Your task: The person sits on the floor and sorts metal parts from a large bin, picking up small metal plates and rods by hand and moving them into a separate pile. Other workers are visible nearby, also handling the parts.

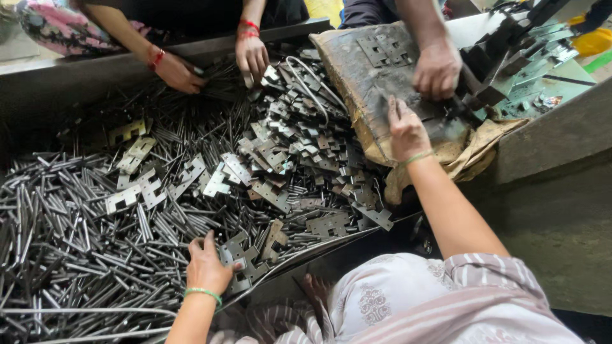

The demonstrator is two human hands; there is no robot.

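Hinge plates (239, 258): flat grey stamped metal pieces with notched edges and punched holes, lying at the near edge of the heap, under the left hand (205, 267)
Left grip: fingers are curling down and pinching a small cluster of these plates against the pile
Right grip: the right hand (407, 130) is resting flat, fingers spread, on a worn brown sack (376, 76), pinching nothing
Risk at the grip: stamped edges look sharp, so bare fingers could be getting nicked while pulling a plate free
Risk in the pile: plates are interlocking with thin steel pins (70, 216), so lifting one could be dragging others off the worktop (338, 245) edge
Crowding: other people's hands (252, 57) are working in the same heap and on the sack, so knocks seem likely
Look: dull, oily, some brighter plates mid-heap
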